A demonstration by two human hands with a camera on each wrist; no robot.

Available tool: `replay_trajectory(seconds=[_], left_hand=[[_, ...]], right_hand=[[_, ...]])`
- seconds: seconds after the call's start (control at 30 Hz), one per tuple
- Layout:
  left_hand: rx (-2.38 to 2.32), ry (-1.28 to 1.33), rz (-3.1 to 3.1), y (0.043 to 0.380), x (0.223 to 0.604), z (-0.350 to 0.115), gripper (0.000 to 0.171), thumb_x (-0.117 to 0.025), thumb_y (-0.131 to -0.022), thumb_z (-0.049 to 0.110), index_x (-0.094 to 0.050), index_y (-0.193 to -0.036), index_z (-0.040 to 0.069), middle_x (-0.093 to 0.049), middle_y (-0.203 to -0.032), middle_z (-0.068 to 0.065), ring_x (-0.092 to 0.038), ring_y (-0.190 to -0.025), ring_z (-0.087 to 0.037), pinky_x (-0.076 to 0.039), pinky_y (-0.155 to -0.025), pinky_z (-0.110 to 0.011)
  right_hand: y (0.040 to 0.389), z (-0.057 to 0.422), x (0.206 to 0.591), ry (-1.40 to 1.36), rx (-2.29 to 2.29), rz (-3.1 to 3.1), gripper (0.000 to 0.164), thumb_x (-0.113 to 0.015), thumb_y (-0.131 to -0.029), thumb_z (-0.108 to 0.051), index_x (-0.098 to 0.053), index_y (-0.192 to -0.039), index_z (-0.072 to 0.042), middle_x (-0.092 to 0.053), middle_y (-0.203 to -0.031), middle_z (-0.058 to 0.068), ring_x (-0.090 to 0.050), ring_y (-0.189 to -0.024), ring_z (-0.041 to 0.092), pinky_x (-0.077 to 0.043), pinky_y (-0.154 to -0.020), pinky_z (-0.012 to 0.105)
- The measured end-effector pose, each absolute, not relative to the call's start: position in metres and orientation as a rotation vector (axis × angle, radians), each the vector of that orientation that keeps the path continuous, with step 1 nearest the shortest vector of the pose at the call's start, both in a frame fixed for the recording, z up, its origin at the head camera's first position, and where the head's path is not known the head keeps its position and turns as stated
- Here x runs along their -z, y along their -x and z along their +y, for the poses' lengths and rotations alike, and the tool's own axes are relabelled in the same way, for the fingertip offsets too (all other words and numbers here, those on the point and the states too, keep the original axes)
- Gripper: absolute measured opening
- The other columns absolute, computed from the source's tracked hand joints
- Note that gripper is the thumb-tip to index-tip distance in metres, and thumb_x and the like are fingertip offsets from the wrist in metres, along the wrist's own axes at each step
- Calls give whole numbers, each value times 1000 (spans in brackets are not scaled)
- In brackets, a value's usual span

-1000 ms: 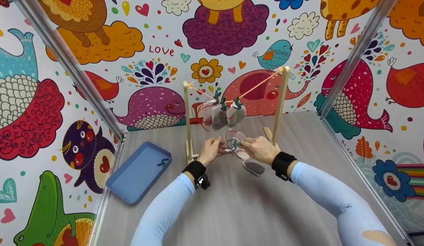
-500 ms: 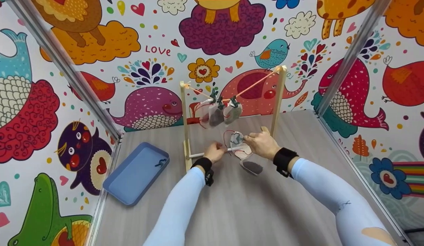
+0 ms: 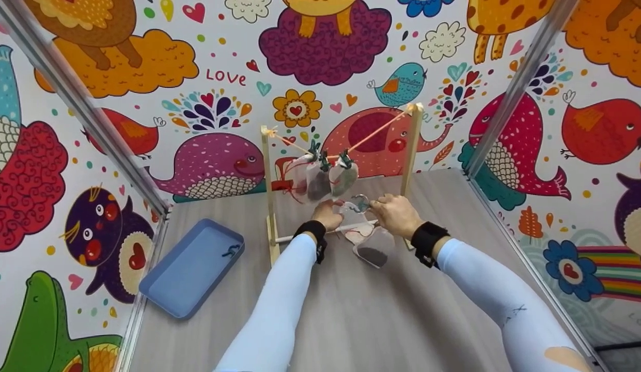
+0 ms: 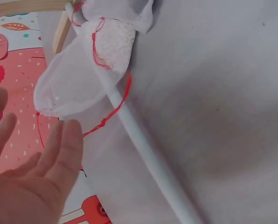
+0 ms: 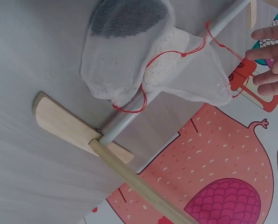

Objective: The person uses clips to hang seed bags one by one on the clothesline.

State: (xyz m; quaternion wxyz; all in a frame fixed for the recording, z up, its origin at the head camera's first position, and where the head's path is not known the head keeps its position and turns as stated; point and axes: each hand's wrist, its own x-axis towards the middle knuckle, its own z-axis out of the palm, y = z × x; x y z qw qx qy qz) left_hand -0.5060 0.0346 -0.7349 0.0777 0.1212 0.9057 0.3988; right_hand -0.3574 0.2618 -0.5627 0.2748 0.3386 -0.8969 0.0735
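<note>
My right hand (image 3: pixel 397 216) pinches a dark green clip (image 3: pixel 360 204) just right of the upper end of a white mesh drawstring bag (image 5: pixel 195 77). This bag holds white granules and lies over the stand's low white rod (image 4: pixel 146 149). My left hand (image 3: pixel 328 214) is at the bag's left side; in the left wrist view its fingers (image 4: pixel 68 149) are extended beside the mesh and red drawstring, gripping nothing. A second mesh bag (image 3: pixel 374 250) with dark granules lies against the first, in front of the rod. The clip is out of sight in both wrist views.
Several green clips hold mesh bags (image 3: pixel 318 185) on an orange cord (image 3: pixel 379 133) strung between two wooden posts (image 3: pixel 413 147). A blue tray (image 3: pixel 186 271) with a green clip (image 3: pixel 230 251) inside stands left. Patterned panels enclose the table (image 3: pixel 346 320).
My left hand has moved from the rod up and right to the bag's upper end. The right hand still holds the clip and has shifted slightly. The head view has turned slightly right.
</note>
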Motion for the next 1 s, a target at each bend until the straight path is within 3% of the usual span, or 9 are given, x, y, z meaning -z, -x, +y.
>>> replay_trajectory(seconds=[0.13, 0.23, 0.37, 0.43, 0.6, 0.7, 0.83, 0.9, 1.0], left_hand=[[-1067, -437, 2750, 505, 741, 39, 57, -75, -95, 29, -69, -151, 21, -69, -158, -6, -64, -148, -27, -51, -125, -48], [-1005, -496, 2782, 502, 748, 43, 73, -74, -92, 28, -58, -163, 16, -64, -164, -7, -63, -150, -26, -50, -126, -51], [-973, -471, 2728, 489, 746, 47, 92, -78, -91, 26, -39, -175, 19, -56, -172, -6, -57, -157, -24, -46, -130, -46], [-931, -461, 2718, 482, 748, 49, 91, -78, -92, 25, -39, -174, 17, -58, -170, -10, -58, -156, -27, -47, -130, -46], [-903, -399, 2802, 463, 747, 54, 60, -79, -95, 23, -68, -153, 13, -75, -148, -13, -68, -141, -34, -56, -120, -49], [-916, -404, 2951, 450, 739, 50, 29, -81, -98, 30, -85, -122, 14, -85, -120, -7, -78, -119, -31, -62, -105, -44], [-746, -546, 3058, 418, 670, 43, 16, -80, -102, 24, -86, -95, 12, -85, -97, -7, -81, -96, -29, -66, -90, -42], [-552, -668, 3051, 399, 623, 43, 11, -78, -102, 14, -86, -97, 8, -85, -99, -11, -82, -97, -32, -67, -90, -45], [-252, -940, 3107, 390, 599, 43, 12, -75, -104, 15, -85, -99, 12, -85, -98, -7, -82, -93, -28, -68, -82, -41]], right_hand=[[353, 262, 568, -903, -197, -2410, 8, -83, -98, -10, -79, -92, -7, -70, -71, 6, -68, -66, 28, -59, -56, 43], [348, 259, 572, -924, -198, -2391, 9, -84, -97, -9, -78, -91, -8, -69, -70, 5, -65, -65, 27, -57, -54, 41], [347, 252, 576, -957, -185, -2336, 15, -87, -94, -9, -74, -87, -9, -68, -70, 5, -63, -64, 27, -54, -52, 41], [348, 250, 577, -970, -184, -2319, 17, -87, -93, -10, -72, -86, -10, -68, -70, 5, -62, -64, 28, -53, -51, 40], [350, 250, 577, -984, -231, -2344, 15, -84, -97, -11, -73, -87, -9, -68, -71, 4, -62, -67, 26, -52, -52, 40], [351, 255, 580, -963, -240, -2378, 14, -82, -99, -11, -73, -88, -8, -65, -72, 5, -62, -68, 25, -54, -53, 40], [356, 265, 584, -883, -231, -2425, 13, -84, -98, -9, -75, -89, -7, -59, -74, 6, -67, -62, 24, -58, -52, 42], [359, 270, 585, -841, -232, -2441, 14, -86, -96, -8, -75, -88, -6, -57, -75, 6, -68, -59, 26, -58, -52, 44], [362, 278, 587, -790, -208, -2475, 16, -84, -98, -7, -73, -86, -5, -57, -78, 8, -69, -57, 29, -58, -51, 46]])
